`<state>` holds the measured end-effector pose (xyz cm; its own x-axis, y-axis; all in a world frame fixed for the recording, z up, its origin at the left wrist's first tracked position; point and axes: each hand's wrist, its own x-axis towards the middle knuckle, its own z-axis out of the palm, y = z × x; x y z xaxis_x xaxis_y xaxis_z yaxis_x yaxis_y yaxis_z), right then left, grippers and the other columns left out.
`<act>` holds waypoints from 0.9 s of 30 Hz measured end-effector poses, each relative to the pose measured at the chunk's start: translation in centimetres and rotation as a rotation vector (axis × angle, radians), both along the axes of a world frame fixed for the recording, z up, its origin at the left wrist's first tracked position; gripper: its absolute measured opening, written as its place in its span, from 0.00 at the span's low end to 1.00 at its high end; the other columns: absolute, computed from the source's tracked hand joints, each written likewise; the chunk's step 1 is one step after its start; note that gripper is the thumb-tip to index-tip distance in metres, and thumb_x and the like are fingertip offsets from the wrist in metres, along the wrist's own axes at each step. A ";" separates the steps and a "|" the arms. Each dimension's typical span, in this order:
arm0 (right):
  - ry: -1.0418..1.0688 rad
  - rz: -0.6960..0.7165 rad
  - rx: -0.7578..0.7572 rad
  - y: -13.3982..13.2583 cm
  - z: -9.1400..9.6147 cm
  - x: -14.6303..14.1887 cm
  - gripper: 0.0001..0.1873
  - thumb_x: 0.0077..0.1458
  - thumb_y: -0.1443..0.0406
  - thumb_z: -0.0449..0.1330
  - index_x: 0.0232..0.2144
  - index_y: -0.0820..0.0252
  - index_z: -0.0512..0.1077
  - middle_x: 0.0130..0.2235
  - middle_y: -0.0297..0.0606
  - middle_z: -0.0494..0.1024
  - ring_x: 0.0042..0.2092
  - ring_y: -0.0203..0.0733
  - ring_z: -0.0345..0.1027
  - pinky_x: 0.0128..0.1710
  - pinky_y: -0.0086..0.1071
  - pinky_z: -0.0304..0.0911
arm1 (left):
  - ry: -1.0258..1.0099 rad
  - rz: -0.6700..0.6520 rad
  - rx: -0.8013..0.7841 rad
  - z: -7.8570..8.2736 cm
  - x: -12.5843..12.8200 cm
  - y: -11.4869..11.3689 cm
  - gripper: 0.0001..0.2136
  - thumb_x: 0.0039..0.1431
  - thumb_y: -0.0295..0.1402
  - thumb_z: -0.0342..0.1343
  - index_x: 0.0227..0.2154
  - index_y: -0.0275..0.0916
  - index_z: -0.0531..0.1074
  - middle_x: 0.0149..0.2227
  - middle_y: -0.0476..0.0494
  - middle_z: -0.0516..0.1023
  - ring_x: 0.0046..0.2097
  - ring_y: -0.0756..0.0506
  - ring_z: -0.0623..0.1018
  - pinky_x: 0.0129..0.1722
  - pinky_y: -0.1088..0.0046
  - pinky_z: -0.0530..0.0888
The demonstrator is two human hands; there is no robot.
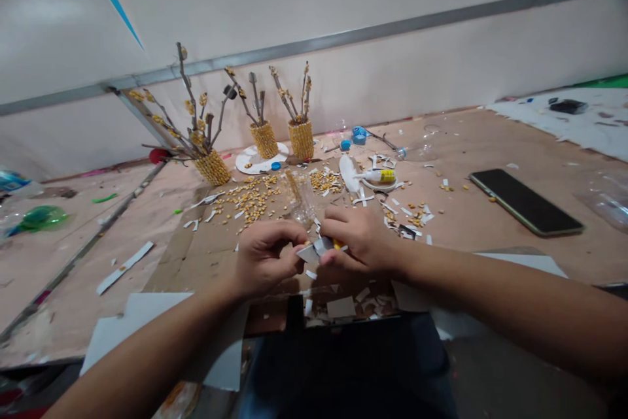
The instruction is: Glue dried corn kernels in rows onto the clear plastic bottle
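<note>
My left hand (272, 254) pinches a small white piece of card (307, 253) between thumb and fingertips. Against it, my right hand (360, 239) is closed around a yellow-handled tool (337, 244), mostly hidden by the fingers. A greyish flat part (322, 246) shows between the two hands; whether it belongs to the tool or the card I cannot tell. Just beyond the hands lie a crumpled clear plastic bag (300, 200) and loose corn kernels (255, 200) on a sheet of brown cardboard (196, 255). White scraps (341, 306) lie below my hands.
Corn-covered pots (301, 139) with twigs stand at the back. A glue bottle (380, 175) lies on a round lid among scraps. To the right are a phone (524, 200) and a clear plastic bottle (422, 148). White sheets (157, 308) overhang the near table edge.
</note>
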<state>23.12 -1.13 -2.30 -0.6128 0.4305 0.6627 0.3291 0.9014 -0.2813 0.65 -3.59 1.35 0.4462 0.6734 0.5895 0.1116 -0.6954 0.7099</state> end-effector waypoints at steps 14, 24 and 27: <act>0.017 0.005 -0.044 0.0 -0.2 -0.2 0.34 0.76 0.42 0.42 0.33 0.59 0.71 0.32 0.36 0.68 0.31 0.38 0.58 0.30 0.33 0.48 | 0.019 0.036 -0.033 0.1 -0.3 0.2 0.11 0.64 0.36 0.67 0.26 0.38 0.78 0.22 0.46 0.80 0.22 0.51 0.74 0.22 0.78 0.70; 0.006 0.005 0.040 -0.1 0.1 0.0 0.35 0.76 0.41 0.41 0.31 0.58 0.71 0.31 0.36 0.69 0.30 0.38 0.57 0.30 0.33 0.46 | 0.029 0.023 0.063 0.5 -0.1 -0.2 0.07 0.61 0.32 0.67 0.28 0.38 0.80 0.24 0.43 0.83 0.24 0.48 0.79 0.26 0.75 0.74; -0.009 0.012 0.048 -0.2 0.3 -0.1 0.35 0.76 0.41 0.41 0.31 0.59 0.71 0.31 0.36 0.68 0.30 0.38 0.56 0.29 0.34 0.45 | 0.053 0.040 0.076 0.5 0.0 -0.2 0.09 0.61 0.35 0.67 0.26 0.39 0.80 0.22 0.43 0.82 0.23 0.49 0.78 0.24 0.75 0.72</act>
